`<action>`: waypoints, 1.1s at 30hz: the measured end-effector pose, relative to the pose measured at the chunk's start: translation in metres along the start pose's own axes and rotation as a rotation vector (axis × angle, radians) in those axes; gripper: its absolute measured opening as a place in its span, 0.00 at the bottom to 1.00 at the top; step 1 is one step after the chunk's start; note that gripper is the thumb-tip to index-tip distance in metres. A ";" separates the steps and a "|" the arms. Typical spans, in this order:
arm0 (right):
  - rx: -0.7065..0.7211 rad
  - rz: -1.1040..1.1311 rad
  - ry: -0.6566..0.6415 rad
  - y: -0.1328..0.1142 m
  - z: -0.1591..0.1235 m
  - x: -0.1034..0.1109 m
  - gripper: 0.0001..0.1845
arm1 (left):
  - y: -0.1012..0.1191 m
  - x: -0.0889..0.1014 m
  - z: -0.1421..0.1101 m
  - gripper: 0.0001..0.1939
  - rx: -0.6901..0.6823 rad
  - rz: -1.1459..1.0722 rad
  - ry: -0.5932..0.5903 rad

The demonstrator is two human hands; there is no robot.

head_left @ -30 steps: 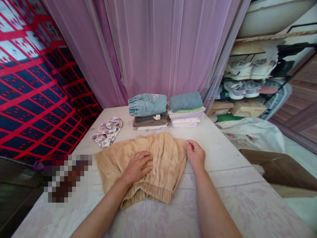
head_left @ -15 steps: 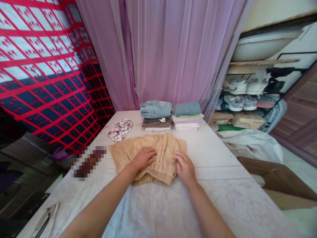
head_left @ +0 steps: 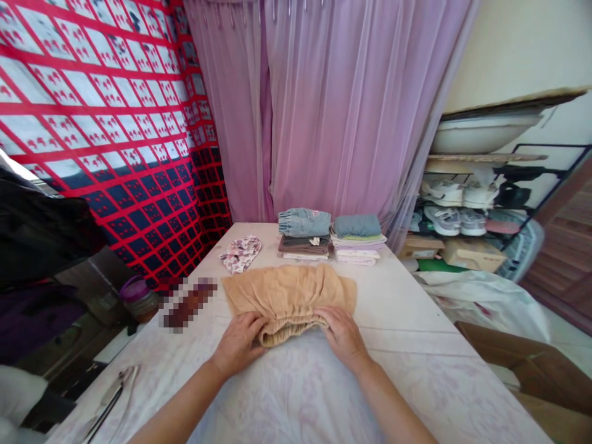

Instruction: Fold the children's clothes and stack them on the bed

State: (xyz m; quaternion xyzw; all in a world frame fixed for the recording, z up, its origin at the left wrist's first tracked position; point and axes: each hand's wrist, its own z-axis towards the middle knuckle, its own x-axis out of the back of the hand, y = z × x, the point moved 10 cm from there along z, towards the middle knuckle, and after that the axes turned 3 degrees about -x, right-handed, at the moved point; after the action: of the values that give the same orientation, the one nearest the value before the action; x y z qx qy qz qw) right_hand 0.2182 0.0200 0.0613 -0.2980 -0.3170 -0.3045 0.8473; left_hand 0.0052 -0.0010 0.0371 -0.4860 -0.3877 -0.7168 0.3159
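A tan garment [head_left: 291, 293] with a gathered elastic waistband lies spread on the table, its waist opening towards me; whether it is shorts or a skirt I cannot tell. My left hand [head_left: 243, 342] pinches the left end of the waistband, thumb below and fingers above. At the right end, my right hand [head_left: 341, 333] has its fingers curled over the band, with the thumb mostly hidden. Behind the garment, slightly left, lies a crumpled patterned cloth [head_left: 241, 253] in white and purplish pink.
Two folded stacks stand at the table's back: one topped by blue denim [head_left: 304, 222], the other by grey-blue cloth [head_left: 356, 226]. A pixelated patch [head_left: 189, 305] covers something at left. Glasses [head_left: 111, 394] lie front left. An open cardboard box [head_left: 522, 364] stands right of the table [head_left: 407, 382].
My left hand has moved from the top of the garment to the waistband's left end. My right hand has shifted onto its right end. The waistband is drawn straighter, and the view has tilted up.
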 end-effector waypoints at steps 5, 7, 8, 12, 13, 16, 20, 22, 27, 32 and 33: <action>-0.097 -0.043 -0.205 0.012 0.065 0.012 0.13 | -0.029 0.029 0.045 0.14 0.114 -0.200 0.194; -0.116 -0.092 -0.254 0.016 0.105 0.032 0.10 | -0.052 0.065 0.076 0.14 0.266 -0.334 0.276; -0.137 -0.122 -0.237 0.018 0.130 0.049 0.09 | -0.056 0.091 0.096 0.15 0.273 -0.342 0.301; -0.142 -0.078 0.031 0.010 0.228 0.145 0.11 | -0.040 0.230 0.163 0.18 0.129 -0.387 0.533; -0.130 -0.031 0.126 0.005 0.244 0.171 0.13 | -0.030 0.263 0.171 0.19 0.068 -0.396 0.603; -0.047 0.106 0.341 -0.011 0.261 0.218 0.16 | -0.006 0.314 0.177 0.24 -0.055 -0.435 0.674; -0.061 -0.025 0.055 -0.007 0.255 0.177 0.08 | -0.005 0.282 0.179 0.25 -0.037 -0.329 0.423; -0.073 -0.024 -0.121 0.002 0.247 0.149 0.06 | -0.015 0.262 0.178 0.24 0.000 -0.302 0.328; -0.104 0.159 -0.146 0.014 0.247 0.144 0.10 | -0.026 0.270 0.179 0.29 0.018 -0.378 0.358; -0.165 0.196 -0.114 0.014 0.253 0.153 0.09 | -0.024 0.270 0.181 0.31 0.013 -0.437 0.323; -0.172 0.205 -0.121 0.014 0.253 0.154 0.09 | -0.025 0.266 0.181 0.31 0.016 -0.456 0.306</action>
State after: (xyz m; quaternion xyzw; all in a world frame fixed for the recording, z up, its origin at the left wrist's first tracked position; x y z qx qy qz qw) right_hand 0.2327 0.1551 0.3244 -0.4182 -0.3084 -0.2240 0.8245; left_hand -0.0205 0.1474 0.3229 -0.2696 -0.4402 -0.8315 0.2052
